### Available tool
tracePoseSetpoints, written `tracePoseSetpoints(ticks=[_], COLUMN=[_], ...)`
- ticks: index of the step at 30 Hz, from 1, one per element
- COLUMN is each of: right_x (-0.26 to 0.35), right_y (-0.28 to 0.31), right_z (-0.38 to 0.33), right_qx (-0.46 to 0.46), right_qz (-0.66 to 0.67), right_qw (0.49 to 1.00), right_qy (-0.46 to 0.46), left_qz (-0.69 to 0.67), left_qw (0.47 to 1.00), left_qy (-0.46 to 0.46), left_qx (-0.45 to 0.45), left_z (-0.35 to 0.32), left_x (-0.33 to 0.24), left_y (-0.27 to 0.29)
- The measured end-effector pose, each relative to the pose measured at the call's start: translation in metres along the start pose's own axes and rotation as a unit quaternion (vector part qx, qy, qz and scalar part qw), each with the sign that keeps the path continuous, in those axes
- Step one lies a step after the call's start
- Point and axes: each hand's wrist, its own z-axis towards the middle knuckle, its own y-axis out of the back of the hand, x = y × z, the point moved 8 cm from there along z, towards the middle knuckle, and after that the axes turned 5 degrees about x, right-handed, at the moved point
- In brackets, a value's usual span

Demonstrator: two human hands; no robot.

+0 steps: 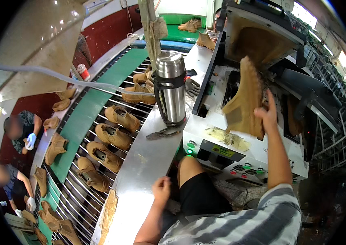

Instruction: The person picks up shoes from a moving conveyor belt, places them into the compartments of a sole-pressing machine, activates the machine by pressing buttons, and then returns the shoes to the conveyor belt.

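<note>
A tan boot (242, 100) is in my right hand (267, 114), its toe pointing up and its sole toward the right. My fingers grip it along the sole side, above a white machine (199, 128) whose padded lid (258, 41) stands raised. Inside the machine's right bay sits another brown boot (293, 116), partly hidden. My left hand (161, 190) is curled closed beside the metal counter (140, 163), near my knee, with nothing visible in it.
A steel thermos (172, 94) stands on the counter beside a dark glove (192, 87). Left of it, several tan shoes (109, 135) rest on a roller conveyor (85, 200) with a green strip (99, 94). Two gloved people work at the far left. Green and red buttons (246, 166) line the machine's front.
</note>
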Motion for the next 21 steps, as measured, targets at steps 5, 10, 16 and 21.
tracePoseSetpoints(ticks=[5, 10, 16, 21], right_x=[-0.028, -0.066, -0.094, -0.107], right_y=[0.048, 0.024, -0.027, -0.034], right_z=[0.143, 0.191, 0.168, 0.159], right_qx=[-0.055, -0.067, 0.053, 0.007], right_qz=[-0.242, -0.411, -0.333, -0.451], right_qw=[0.968, 0.893, 0.888, 0.867], right_qy=[-0.025, -0.173, -0.312, -0.21], left_qz=[0.093, 0.121, 0.002, 0.104], left_qw=[0.981, 0.98, 0.983, 0.975], left_qy=[0.043, 0.005, 0.042, 0.021], left_qx=[-0.163, -0.16, -0.179, -0.197], left_z=[-0.004, -0.001, -0.008, -0.01], left_x=[0.1, 0.043, 0.09, 0.072], left_y=[0.087, 0.076, 0.086, 0.089])
